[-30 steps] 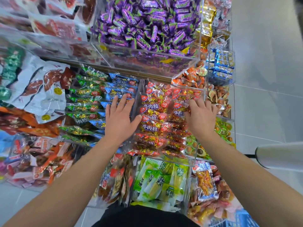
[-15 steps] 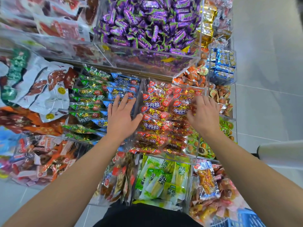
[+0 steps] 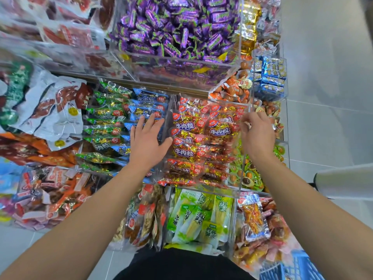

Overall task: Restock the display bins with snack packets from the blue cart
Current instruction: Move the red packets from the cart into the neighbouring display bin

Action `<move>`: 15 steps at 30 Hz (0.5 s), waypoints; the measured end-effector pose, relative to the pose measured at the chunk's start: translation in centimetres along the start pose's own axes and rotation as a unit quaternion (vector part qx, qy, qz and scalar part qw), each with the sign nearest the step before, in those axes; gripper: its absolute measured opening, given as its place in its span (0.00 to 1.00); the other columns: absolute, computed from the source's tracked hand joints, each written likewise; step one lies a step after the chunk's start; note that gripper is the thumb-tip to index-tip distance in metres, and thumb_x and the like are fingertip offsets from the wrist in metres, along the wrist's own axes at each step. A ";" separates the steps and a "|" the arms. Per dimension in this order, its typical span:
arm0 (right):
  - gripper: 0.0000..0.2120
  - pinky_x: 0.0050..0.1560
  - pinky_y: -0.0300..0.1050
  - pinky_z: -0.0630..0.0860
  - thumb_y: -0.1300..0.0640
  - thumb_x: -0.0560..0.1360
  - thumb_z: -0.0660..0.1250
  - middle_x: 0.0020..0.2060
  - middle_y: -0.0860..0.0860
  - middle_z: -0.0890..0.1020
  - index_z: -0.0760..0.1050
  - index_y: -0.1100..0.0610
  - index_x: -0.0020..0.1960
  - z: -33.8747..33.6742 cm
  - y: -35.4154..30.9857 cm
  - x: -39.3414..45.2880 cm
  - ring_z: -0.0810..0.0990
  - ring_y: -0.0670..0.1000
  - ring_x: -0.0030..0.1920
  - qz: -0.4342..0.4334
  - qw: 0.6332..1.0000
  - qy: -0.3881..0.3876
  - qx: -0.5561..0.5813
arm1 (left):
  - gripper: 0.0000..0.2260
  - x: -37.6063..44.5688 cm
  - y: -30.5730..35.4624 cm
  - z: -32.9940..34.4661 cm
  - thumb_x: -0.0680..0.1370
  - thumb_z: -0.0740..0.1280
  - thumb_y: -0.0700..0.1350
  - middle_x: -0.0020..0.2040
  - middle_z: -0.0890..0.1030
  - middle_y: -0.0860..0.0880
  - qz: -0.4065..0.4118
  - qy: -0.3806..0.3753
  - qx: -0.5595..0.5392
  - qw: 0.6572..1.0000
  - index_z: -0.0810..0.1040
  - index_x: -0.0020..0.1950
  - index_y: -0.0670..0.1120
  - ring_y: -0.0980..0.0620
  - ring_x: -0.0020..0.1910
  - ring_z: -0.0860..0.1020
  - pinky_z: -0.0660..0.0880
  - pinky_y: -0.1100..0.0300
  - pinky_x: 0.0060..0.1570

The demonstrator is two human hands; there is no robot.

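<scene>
The red snack packets (image 3: 201,142) are lying in the clear middle bin (image 3: 201,187), long axes running left-right, between both hands. The left hand (image 3: 147,142) is resting flat with fingers spread at the bin's left edge; the right hand (image 3: 256,136), fingers loosely curled, is hovering at the right edge, gripping nothing visible.

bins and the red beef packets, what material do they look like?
Bins: clear rigid plastic, likely acrylic; the candy shows through the glossy walls and the edges are sharp. Red beef packets: thin glossy plastic film, crinkled, with gold foil-wrapped pieces visible inside.
</scene>
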State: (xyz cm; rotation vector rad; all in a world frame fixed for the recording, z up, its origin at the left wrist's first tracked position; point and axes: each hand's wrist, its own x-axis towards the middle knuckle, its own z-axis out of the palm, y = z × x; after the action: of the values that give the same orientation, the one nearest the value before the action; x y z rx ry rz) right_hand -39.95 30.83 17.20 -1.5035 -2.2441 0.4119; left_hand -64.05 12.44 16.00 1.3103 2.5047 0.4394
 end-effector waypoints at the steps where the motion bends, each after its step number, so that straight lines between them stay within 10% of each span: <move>1: 0.03 0.39 0.44 0.66 0.58 0.77 0.68 0.46 0.47 0.72 0.78 0.54 0.50 0.0 -0.1 0.4 0.71 0.51 0.45 -0.001 1.000 0.005 0.000 | 0.29 0.0 0.0 0.0 0.80 0.64 0.59 0.82 0.56 0.50 0.000 -0.001 0.000 1.000 0.64 0.79 0.53 0.44 0.82 0.48 0.45 0.39 0.77; 15: 0.16 0.48 0.47 0.76 0.53 0.76 0.67 0.54 0.49 0.81 0.74 0.53 0.64 -1.0 -0.2 -0.5 0.81 0.52 0.46 0.061 0.996 -0.039 0.054 | 0.29 0.0 0.3 -0.8 0.80 0.65 0.58 0.82 0.58 0.48 -0.003 -0.022 -0.003 1.000 0.64 0.79 0.52 0.42 0.81 0.50 0.48 0.38 0.77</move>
State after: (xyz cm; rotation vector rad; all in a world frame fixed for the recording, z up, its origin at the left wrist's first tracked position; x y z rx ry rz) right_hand -39.41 30.29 18.09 -1.5973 -2.1583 0.6280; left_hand -64.12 12.51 16.88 1.2955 2.4695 0.4126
